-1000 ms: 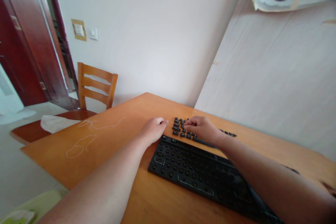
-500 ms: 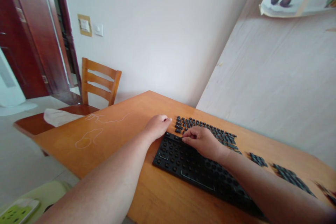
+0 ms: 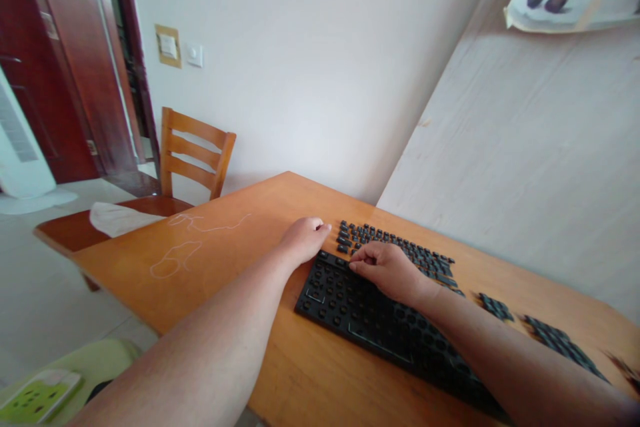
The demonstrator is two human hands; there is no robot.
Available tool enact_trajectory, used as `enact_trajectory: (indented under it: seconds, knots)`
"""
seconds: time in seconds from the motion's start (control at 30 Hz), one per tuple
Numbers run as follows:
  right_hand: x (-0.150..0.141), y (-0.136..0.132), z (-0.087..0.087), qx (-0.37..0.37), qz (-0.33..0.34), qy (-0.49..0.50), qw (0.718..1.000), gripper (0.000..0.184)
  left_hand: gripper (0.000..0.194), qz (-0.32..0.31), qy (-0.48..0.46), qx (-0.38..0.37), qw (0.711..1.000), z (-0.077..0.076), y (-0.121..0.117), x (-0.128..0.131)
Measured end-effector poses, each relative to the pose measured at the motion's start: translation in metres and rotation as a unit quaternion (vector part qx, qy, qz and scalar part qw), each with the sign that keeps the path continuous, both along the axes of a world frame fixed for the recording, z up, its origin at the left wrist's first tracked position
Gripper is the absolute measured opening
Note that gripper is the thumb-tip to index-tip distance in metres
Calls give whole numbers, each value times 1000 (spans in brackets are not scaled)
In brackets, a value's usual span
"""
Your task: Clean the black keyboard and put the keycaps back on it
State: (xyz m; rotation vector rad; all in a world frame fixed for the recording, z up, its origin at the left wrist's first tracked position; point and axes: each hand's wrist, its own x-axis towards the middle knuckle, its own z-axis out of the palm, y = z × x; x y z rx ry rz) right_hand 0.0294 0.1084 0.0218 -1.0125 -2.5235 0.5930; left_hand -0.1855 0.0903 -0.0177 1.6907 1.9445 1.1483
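A black keyboard (image 3: pixel 380 327) lies at a slant on the wooden table, most of its key positions bare, with a few keycaps (image 3: pixel 340 261) seated along the top row at its left end. My right hand (image 3: pixel 387 270) is over that top row, thumb and fingertips pinched together beside the seated keycaps; whatever is between them is hidden. My left hand (image 3: pixel 305 240) rests closed by the keyboard's upper left corner, its thumb against the curled fingers, and I cannot see what is inside. Behind the keyboard, loose black keycaps (image 3: pixel 415 250) are laid out in rows, partly covered by my right hand.
Further right on the table (image 3: pixel 270 200) lie two smaller groups of keycaps, one small (image 3: pixel 495 307) and one longer (image 3: pixel 565 347). Thin pale string (image 3: pixel 175 260) lies on the left. A wooden chair (image 3: pixel 195 153) stands at the table's left side, a pale green stool (image 3: pixel 100 360) below.
The whole view has shifted slightly to the right. Both hands keep nearly the same place against the keyboard, the right one still pinched at its top row.
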Motion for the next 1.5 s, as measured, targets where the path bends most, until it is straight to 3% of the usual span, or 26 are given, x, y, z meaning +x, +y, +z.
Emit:
enact_trajectory:
  seconds: [0.27, 0.63, 1.13, 1.5]
  knots:
    - [-4, -4, 4, 17, 0, -9, 1000, 14, 41, -5, 8, -2, 1000, 2, 0, 0]
    - [-3, -4, 0, -32, -28, 0, 999, 18, 41, -1, -8, -4, 1000, 2, -1, 1]
    - [-6, -7, 4, 81, 2, -52, 995, 14, 40, -8, 2, 6, 1000, 0, 1, -1]
    - [-9, -10, 6, 57, -1, -46, 997, 13, 38, -6, 6, 1, 1000, 1, 0, 0]
